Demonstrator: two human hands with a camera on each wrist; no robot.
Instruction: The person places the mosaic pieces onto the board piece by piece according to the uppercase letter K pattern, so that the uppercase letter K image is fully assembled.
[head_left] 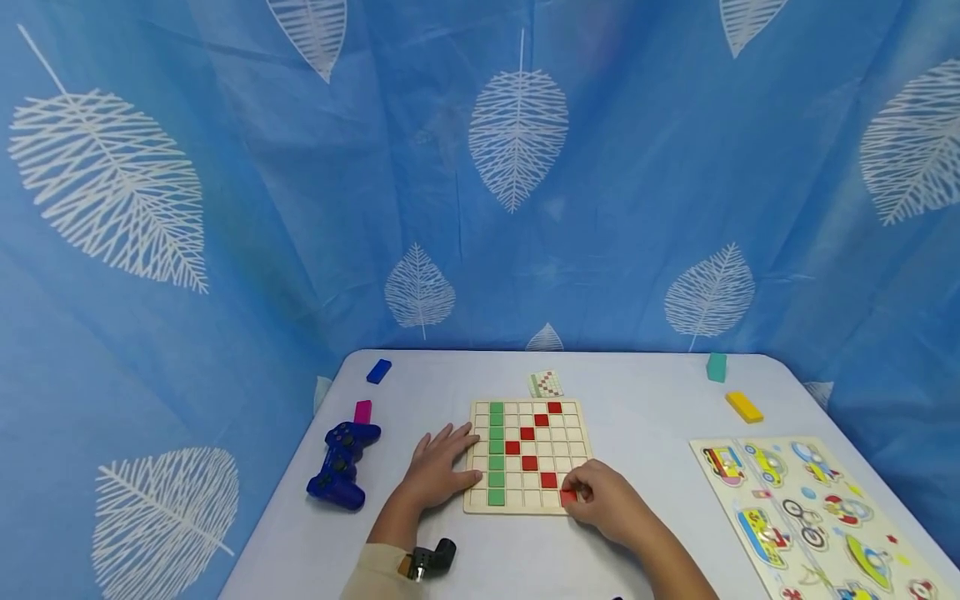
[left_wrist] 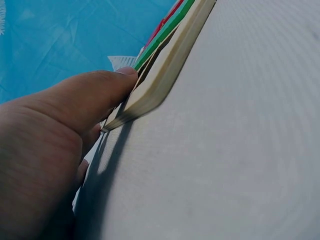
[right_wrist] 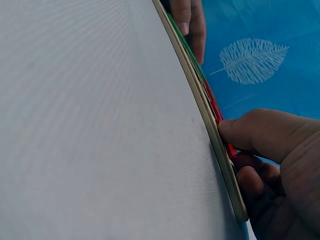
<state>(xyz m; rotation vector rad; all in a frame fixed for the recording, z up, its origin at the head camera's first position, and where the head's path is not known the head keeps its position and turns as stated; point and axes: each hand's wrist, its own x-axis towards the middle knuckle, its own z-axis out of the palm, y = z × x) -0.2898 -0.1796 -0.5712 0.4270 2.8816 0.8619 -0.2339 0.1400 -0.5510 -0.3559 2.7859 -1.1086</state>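
Note:
A wooden grid board (head_left: 556, 434) lies flat on the white table. Green square tiles (head_left: 497, 447) fill one column near its left side, and red tiles (head_left: 528, 433) run in two diagonals that meet beside that column. My right hand (head_left: 609, 502) pinches a red tile (head_left: 567, 497) at the board's near edge, toward the right corner; the right wrist view shows thumb and fingers about it. With fingers spread, my left hand (head_left: 438, 469) rests at the board's left edge, its thumb (left_wrist: 107, 90) lying over the rim. Behind the board is a small pattern card (head_left: 546, 384) printed with a similar design.
A blue game controller (head_left: 341, 467) lies left, beside a pink block (head_left: 363, 412) and a blue block (head_left: 378, 372). On the right are a teal block (head_left: 716, 367), a yellow block (head_left: 744, 407) and a picture puzzle board (head_left: 787, 483). A blue leaf-patterned curtain (head_left: 600, 208) hangs behind the table.

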